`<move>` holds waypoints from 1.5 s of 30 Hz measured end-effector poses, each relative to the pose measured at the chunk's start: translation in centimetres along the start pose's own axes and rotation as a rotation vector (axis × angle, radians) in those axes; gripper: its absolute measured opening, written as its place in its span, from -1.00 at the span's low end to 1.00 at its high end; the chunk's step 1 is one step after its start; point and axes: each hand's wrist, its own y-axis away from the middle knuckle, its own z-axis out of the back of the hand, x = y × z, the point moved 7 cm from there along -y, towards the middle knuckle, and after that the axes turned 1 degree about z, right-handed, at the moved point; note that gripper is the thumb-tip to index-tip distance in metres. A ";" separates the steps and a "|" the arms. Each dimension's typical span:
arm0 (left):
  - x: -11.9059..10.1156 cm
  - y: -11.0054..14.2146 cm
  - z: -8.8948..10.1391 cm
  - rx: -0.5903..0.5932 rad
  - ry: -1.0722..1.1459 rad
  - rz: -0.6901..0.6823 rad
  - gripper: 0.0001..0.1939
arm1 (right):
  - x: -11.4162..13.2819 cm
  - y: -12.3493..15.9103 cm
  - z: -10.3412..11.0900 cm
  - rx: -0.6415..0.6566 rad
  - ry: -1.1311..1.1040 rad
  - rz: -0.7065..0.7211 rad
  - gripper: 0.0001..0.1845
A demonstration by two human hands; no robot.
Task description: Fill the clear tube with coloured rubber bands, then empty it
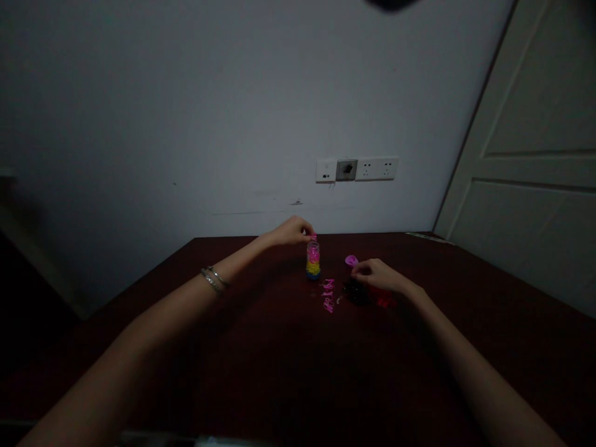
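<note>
Layered bottle (313, 266) at frame centre
Pink piece (314, 236) is pinched by left hand (293, 231); grip of right hand (379, 274) cannot be told. Bottle is judged light, stiff, best held around middle.

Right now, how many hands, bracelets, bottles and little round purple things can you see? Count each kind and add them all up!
Hands (left hand, right hand): 2
Bracelets: 2
Bottle: 1
Round purple thing: 1
Total: 6
</note>
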 end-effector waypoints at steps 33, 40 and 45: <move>0.9 -1.0 -1.4 0.068 -0.002 -0.021 -0.87 | -0.5 -0.3 -0.6 0.056 -0.036 0.002 -0.73; 1.0 -1.1 -1.3 0.036 -0.087 -0.038 -0.83 | -0.5 -0.3 -0.5 0.051 -0.024 -0.002 -0.72; 0.7 -0.8 -0.9 0.026 -0.100 -0.066 -0.82 | -0.4 -0.2 -0.6 0.061 -0.036 -0.004 -0.72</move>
